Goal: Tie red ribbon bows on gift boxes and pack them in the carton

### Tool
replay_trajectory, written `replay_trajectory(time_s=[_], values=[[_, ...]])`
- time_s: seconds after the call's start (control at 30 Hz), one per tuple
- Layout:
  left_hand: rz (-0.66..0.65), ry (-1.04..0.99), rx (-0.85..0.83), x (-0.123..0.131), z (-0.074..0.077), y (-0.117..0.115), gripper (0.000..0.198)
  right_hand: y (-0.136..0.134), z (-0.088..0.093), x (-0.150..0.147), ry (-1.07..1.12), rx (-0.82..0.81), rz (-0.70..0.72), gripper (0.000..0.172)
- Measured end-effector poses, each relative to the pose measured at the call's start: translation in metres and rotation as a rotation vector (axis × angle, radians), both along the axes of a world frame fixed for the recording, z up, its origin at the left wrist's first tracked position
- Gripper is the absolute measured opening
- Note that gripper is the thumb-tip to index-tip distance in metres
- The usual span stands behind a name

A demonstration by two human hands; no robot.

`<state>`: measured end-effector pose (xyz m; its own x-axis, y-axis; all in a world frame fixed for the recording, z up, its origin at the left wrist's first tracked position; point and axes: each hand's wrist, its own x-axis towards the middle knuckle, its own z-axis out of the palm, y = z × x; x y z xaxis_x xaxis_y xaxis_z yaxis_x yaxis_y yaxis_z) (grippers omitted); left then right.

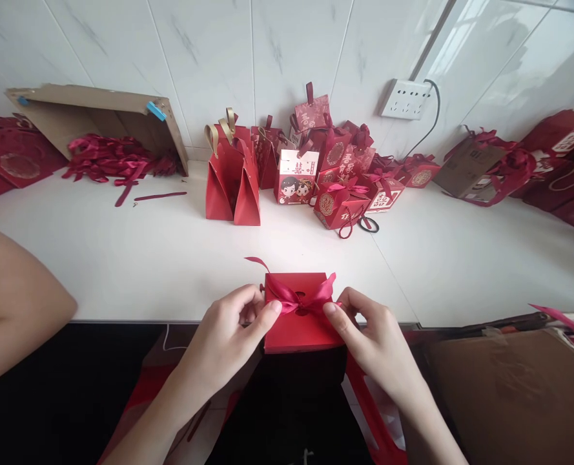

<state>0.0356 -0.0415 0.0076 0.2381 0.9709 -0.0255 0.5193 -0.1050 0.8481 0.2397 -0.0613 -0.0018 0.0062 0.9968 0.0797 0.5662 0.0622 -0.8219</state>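
A red gift box (299, 336) is at the table's front edge, its top facing me. Across it a dark pink satin ribbon (300, 301) is tied in a bow, with one loose tail curling up at the far left corner. My left hand (235, 329) pinches the bow's left loop between thumb and fingers at the box's left side. On the right side, my right hand (369, 323) pinches the right loop with the thumb on top. The curled fingers of both hands are partly hidden behind the box.
Red gift boxes (233, 187) stand by the wall in a cluster. A cardboard box (97, 103) with pink ribbons (112, 158) lies at back left. Another person's arm (15, 303) rests at left. A large carton (514, 387) sits at right, below a wall socket (405, 99).
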Motion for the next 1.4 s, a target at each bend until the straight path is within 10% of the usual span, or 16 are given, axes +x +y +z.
replay_trajectory(time_s=[0.6,0.9,1.4], values=[[-0.074,-0.245,-0.017,0.005,-0.023,0.013,0.033,0.016,-0.023,-0.005,0.855,-0.237,0.139,0.047],[-0.04,-0.202,-0.043,-0.015,-0.02,0.031,0.036,0.023,-0.023,0.011,0.565,-0.021,0.085,0.045],[-0.209,-0.618,-0.267,0.016,-0.02,0.054,0.029,0.051,-0.02,-0.002,0.555,-0.15,0.135,0.06]])
